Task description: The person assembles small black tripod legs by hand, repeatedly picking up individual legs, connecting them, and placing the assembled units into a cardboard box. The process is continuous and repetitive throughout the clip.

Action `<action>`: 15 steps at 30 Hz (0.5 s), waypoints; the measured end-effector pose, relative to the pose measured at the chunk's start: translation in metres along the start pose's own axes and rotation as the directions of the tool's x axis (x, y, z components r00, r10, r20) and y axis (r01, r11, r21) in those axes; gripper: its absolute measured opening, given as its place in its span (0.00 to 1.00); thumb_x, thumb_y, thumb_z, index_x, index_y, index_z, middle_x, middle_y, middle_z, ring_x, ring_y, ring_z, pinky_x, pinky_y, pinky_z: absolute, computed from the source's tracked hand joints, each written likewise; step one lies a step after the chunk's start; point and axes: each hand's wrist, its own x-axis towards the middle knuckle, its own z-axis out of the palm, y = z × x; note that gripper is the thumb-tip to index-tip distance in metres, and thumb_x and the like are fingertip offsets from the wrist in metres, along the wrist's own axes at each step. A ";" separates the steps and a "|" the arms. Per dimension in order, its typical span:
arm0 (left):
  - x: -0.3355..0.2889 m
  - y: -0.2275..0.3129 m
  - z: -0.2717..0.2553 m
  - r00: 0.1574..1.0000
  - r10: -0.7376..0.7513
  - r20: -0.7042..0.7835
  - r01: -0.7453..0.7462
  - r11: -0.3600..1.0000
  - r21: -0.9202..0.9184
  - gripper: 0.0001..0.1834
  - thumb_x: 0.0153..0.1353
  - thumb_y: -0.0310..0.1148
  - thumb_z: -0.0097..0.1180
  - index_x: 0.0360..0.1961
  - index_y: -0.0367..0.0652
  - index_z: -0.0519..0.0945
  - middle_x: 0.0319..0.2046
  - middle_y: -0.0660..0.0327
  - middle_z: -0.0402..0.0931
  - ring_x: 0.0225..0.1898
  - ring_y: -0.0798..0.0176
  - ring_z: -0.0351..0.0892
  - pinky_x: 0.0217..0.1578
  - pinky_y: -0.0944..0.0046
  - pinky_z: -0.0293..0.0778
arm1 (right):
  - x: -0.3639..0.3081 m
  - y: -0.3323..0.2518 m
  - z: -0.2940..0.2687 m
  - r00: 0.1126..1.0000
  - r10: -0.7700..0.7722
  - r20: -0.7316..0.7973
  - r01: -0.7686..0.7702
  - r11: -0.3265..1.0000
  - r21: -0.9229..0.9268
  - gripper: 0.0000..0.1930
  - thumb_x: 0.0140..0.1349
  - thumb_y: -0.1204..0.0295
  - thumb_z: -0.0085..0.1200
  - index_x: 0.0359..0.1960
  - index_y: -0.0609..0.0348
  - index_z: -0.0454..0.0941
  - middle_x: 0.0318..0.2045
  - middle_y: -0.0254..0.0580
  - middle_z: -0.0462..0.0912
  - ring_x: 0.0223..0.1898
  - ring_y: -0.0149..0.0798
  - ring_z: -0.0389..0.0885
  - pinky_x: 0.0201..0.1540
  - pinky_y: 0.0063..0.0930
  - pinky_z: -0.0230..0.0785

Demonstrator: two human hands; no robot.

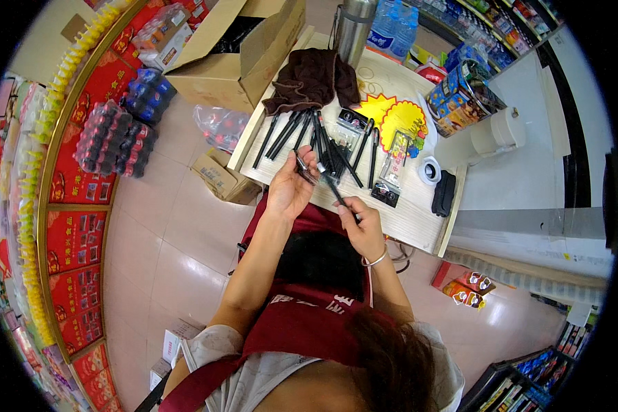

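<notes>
My right hand (362, 223) is closed round a slim black pen (334, 191), which slants up and left toward my other hand. My left hand (290, 191) is palm up, fingers curled round a small, dark, shiny item too small to name. Both hands are at the near edge of a pale wooden tabletop (419, 220). Just beyond them lies a loose heap of black pens (327, 154), several spread to either side. Two clear packs with black ends, one pack (351, 130) by the heap and another pack (393, 168) to its right, lie flat.
A brown cloth (312, 79) and a steel flask (354, 31) are at the table's back. Yellow star-shaped cards (404, 123), a white roll (429, 170) and a black case (444, 193) lie right. An open carton (220, 75) and bundled bottles (106, 141) stand left.
</notes>
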 end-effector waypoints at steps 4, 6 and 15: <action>-0.002 -0.001 0.005 0.995 0.047 -0.087 -0.042 0.998 0.054 0.18 0.68 0.39 0.37 0.49 0.36 0.67 0.39 0.57 0.73 0.37 0.62 0.72 0.39 0.65 0.70 | 0.011 0.005 -0.004 0.988 0.017 -0.155 -0.046 0.982 -0.184 0.07 0.61 0.72 0.47 0.36 0.64 0.68 0.20 0.49 0.75 0.19 0.44 0.74 0.23 0.32 0.64; -0.001 -0.002 0.005 0.987 0.061 -0.150 -0.052 0.997 0.064 0.17 0.69 0.39 0.36 0.48 0.37 0.67 0.39 0.57 0.73 0.37 0.62 0.72 0.39 0.65 0.70 | 0.020 0.006 -0.005 0.962 0.057 -0.268 -0.123 0.964 -0.237 0.08 0.61 0.71 0.48 0.35 0.64 0.68 0.22 0.51 0.76 0.21 0.49 0.76 0.24 0.35 0.66; 0.010 0.001 -0.006 0.985 0.066 -0.158 -0.042 0.988 0.146 0.19 0.67 0.42 0.39 0.50 0.39 0.68 0.41 0.59 0.74 0.34 0.65 0.72 0.35 0.67 0.69 | 0.045 0.034 -0.016 0.930 -0.063 -0.361 -0.135 0.857 -0.498 0.13 0.51 0.64 0.59 0.23 0.62 0.76 0.11 0.46 0.73 0.14 0.44 0.74 0.19 0.35 0.64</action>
